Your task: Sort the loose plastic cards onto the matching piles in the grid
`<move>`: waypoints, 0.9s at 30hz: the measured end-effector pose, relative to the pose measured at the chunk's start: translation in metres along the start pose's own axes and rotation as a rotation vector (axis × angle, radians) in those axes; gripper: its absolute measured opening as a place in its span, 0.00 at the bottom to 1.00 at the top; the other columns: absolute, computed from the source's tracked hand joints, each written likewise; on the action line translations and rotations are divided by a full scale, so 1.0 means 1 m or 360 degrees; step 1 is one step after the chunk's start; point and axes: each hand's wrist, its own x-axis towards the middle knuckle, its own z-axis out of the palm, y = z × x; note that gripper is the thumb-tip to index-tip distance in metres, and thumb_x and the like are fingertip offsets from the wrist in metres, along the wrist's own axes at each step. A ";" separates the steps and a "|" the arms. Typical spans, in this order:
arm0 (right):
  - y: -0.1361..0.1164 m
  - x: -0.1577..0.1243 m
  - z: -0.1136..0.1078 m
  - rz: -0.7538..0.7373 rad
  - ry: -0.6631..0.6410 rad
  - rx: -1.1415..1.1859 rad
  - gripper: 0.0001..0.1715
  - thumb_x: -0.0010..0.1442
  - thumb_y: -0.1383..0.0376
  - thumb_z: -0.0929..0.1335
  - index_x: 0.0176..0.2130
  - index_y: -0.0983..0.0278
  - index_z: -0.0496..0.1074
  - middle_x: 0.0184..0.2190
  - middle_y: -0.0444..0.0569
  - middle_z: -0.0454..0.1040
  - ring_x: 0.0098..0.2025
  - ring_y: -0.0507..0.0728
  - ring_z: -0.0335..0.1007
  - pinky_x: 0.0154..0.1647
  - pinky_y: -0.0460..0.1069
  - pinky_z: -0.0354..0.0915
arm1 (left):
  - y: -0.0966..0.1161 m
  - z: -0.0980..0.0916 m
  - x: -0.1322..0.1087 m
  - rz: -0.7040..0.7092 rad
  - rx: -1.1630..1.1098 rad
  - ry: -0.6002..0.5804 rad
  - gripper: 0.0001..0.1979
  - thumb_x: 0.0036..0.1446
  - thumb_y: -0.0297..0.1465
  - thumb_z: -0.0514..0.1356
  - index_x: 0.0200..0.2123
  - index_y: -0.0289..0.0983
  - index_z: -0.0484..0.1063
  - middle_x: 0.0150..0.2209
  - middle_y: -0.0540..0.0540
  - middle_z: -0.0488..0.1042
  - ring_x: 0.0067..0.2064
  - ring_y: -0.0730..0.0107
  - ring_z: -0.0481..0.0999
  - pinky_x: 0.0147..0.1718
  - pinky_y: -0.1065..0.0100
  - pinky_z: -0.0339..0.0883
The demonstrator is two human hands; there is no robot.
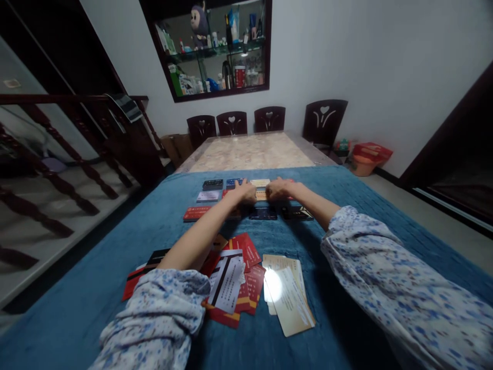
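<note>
My left hand [245,192] and my right hand [279,189] are at the far rows of card stacks, fingers bent. Between them lies a stack of yellowish cards [261,196], and the hands press at its two ends. Behind it is a cream card stack [260,182]. Beside my left hand are a blue stack [233,183] and a pale lilac stack [208,196]. Red cards beside both hands are partly covered. In the nearer row lie a long red stack [195,213], a dark blue stack [263,213] and a black stack [297,213].
Loose red cards [252,288], a silver card [227,282] and gold cards [290,303] overlap on the blue cloth [162,318] near me. More cards lie partly under my left forearm. A dark green stack [213,184] is at far left. Chairs [324,121] stand beyond the table.
</note>
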 end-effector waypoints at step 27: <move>-0.011 -0.045 0.014 -0.0442 0.0608 -0.0135 0.20 0.60 0.62 0.67 0.51 0.60 0.75 0.53 0.57 0.71 0.54 0.68 0.57 0.46 0.57 0.57 | -0.013 0.023 -0.134 0.0082 -0.0048 0.0675 0.12 0.56 0.25 0.56 0.42 0.37 0.75 0.49 0.37 0.72 0.59 0.47 0.59 0.54 0.40 0.48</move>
